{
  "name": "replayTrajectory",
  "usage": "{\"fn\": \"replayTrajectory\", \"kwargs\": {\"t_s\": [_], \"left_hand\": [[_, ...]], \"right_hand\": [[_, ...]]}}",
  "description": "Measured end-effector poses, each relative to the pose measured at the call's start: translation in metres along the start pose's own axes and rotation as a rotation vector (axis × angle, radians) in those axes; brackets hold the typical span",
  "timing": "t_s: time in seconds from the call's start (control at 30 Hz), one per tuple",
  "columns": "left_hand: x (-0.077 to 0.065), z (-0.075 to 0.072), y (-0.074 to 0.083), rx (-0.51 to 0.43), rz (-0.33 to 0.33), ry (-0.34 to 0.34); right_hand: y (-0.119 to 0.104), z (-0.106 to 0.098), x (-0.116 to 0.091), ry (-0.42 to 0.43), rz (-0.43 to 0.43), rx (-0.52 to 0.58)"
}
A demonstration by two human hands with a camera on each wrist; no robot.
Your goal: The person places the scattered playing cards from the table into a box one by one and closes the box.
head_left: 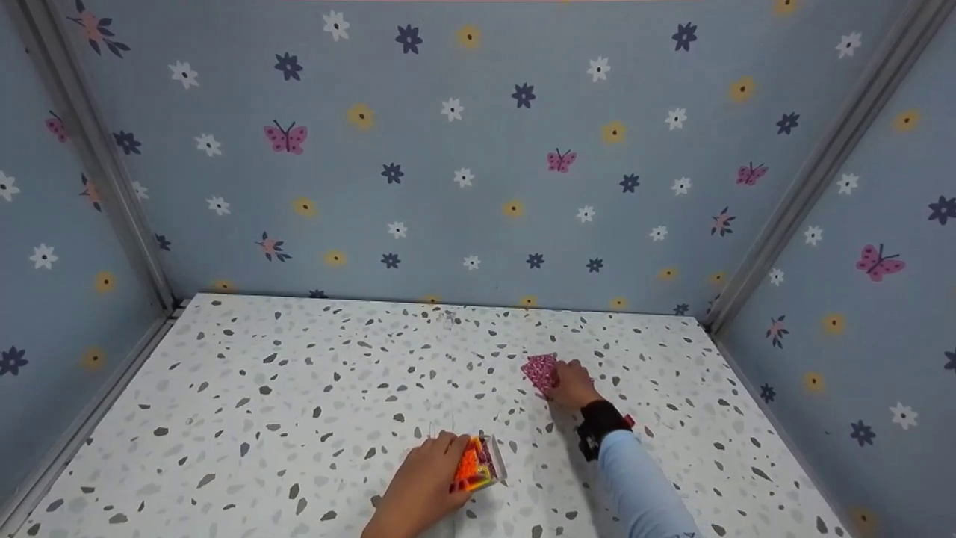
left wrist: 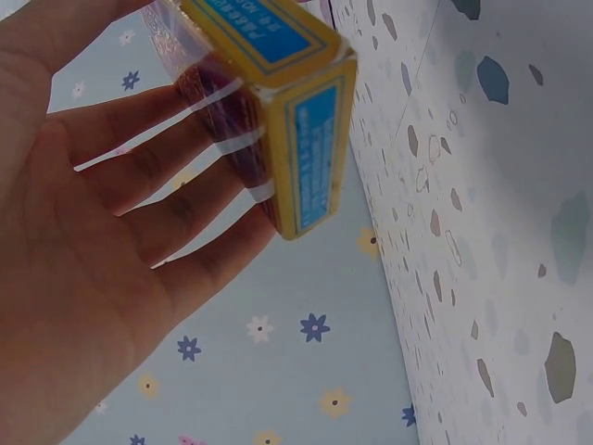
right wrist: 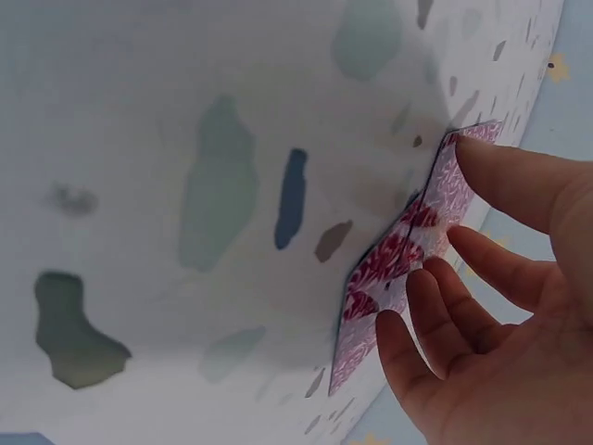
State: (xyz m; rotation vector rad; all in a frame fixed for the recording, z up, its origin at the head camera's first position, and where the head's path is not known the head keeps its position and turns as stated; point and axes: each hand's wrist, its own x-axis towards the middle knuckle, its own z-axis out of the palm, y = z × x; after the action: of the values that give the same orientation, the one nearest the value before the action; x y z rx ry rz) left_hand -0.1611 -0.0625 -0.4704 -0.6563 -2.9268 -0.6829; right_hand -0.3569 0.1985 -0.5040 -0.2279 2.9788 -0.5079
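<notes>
My left hand (head_left: 422,478) grips a small box (head_left: 489,457) low over the front middle of the table. Orange, yellow and dark red colours show on the box in the head view. The left wrist view shows yellow sides with blue printed panels on the box (left wrist: 315,158), and fingertips against a shiny clear-looking face. Further right and back, my right hand (head_left: 573,385) touches flat pink-and-red patterned pieces (head_left: 538,370) on the tabletop. In the right wrist view the pieces (right wrist: 375,273) lie edge to edge, thumb and fingertips spread over them; the hand partly hides them.
The white tabletop (head_left: 299,373) has grey and dark speckles. Blue flowered panels (head_left: 478,149) rise behind it and on both sides, with grey metal posts (head_left: 814,164) at the corners. A dark strap with a device (head_left: 600,426) is on my right wrist.
</notes>
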Motion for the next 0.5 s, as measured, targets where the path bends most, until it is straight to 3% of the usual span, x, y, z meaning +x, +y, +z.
{"fn": "replayTrajectory", "kwargs": {"t_s": [0.23,0.5], "left_hand": [[0.0005,0.0014,-0.0010,-0.009,-0.002,0.003],[0.0012,0.0028,-0.0022,0.002,-0.006,0.017]], "right_hand": [[0.0012,0.0020,-0.0003,0.031,0.071,-0.004],[0.0025,-0.0005,-0.0007,0.007,0.151,0.042]]}}
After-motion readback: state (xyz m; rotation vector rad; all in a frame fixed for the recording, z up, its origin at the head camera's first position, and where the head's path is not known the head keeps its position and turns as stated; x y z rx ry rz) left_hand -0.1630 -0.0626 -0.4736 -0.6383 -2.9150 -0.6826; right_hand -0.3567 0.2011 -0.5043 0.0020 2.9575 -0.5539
